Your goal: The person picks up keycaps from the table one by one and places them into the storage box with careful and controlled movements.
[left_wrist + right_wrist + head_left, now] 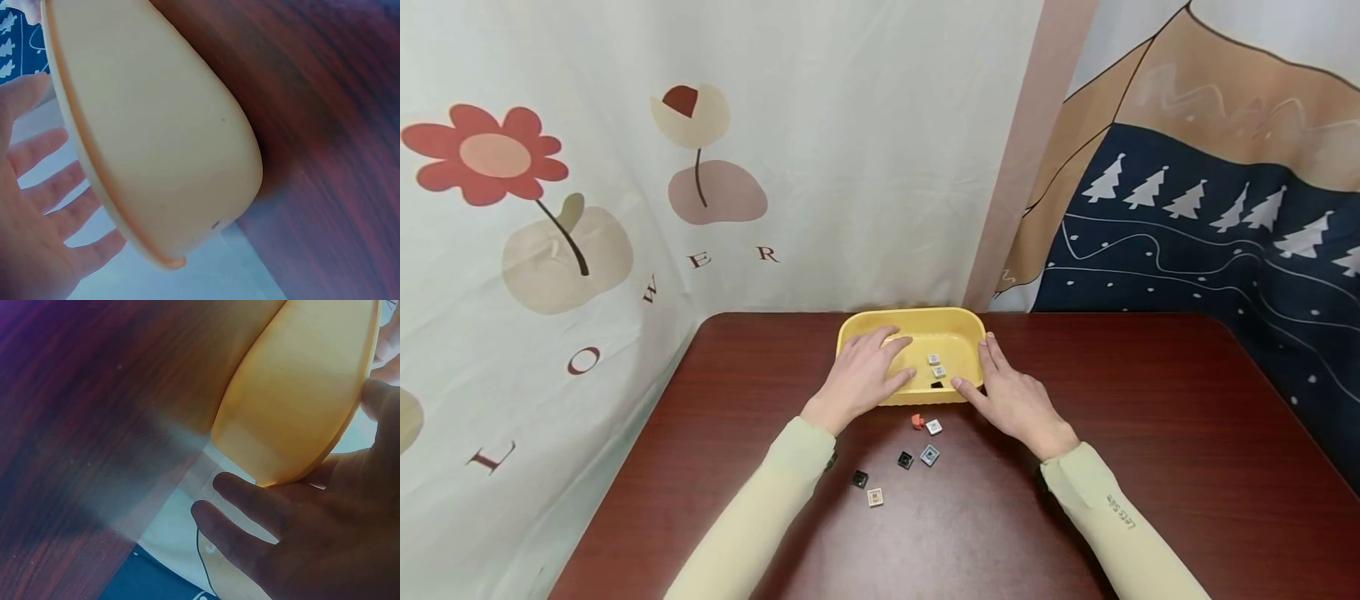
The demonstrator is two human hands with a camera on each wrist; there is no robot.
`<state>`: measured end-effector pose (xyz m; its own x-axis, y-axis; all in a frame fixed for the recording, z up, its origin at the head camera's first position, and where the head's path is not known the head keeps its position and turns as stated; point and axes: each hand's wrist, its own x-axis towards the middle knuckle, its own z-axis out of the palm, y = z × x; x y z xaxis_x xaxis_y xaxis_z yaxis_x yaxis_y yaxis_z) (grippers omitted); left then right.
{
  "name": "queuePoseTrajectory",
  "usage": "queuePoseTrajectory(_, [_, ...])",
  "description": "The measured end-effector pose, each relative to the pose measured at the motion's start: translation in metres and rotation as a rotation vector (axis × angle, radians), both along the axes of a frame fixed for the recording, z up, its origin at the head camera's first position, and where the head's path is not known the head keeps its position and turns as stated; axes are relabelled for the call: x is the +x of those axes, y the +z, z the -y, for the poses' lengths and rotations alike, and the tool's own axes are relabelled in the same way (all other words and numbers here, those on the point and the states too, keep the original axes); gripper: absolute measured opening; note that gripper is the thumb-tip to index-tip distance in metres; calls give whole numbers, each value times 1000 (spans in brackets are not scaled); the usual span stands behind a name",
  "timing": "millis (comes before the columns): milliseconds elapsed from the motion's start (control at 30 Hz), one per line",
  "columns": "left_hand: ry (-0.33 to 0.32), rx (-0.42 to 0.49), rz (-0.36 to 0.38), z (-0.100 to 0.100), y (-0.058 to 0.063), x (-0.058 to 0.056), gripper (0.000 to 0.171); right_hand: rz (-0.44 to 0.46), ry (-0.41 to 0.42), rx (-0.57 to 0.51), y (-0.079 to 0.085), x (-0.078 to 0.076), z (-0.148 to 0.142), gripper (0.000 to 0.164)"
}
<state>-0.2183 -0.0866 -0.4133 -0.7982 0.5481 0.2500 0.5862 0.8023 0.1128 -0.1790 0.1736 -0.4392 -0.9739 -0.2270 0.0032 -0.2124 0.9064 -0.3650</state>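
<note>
A yellow plastic bin (917, 315) stands at the far edge of the table. Over its left side my left hand (865, 367) spreads its fingers across the inside, with nothing in its grasp; in the left wrist view those fingers show behind the rim. My right hand (1018, 404) rests at the near right corner, thumb at the front rim and straight fingers along the right end. Inside the bin lie two white keycap-like squares (938, 372) and a dark piece (936, 385), partly hidden by the front rim.
On the table (760, 375) before the bin lie a red piece (917, 422), a white square (933, 427), a grey square (929, 455), two black squares (906, 459) and a beige square (875, 497). A printed curtain (850, 167) hangs behind the table's far edge.
</note>
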Motion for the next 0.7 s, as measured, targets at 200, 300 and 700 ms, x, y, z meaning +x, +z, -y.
queuePoseTrajectory(200, [-36,56,-81,9,1,14,48,-7,-3,-3,0,1,0,96])
queuePoseTrajectory(300, [-54,71,-113,14,1,20,47,-15,-4,-5,0,2,0,95])
queuePoseTrajectory(700, [-156,68,-183,29,5,45,54,-21,1,-8,0,3,0,95])
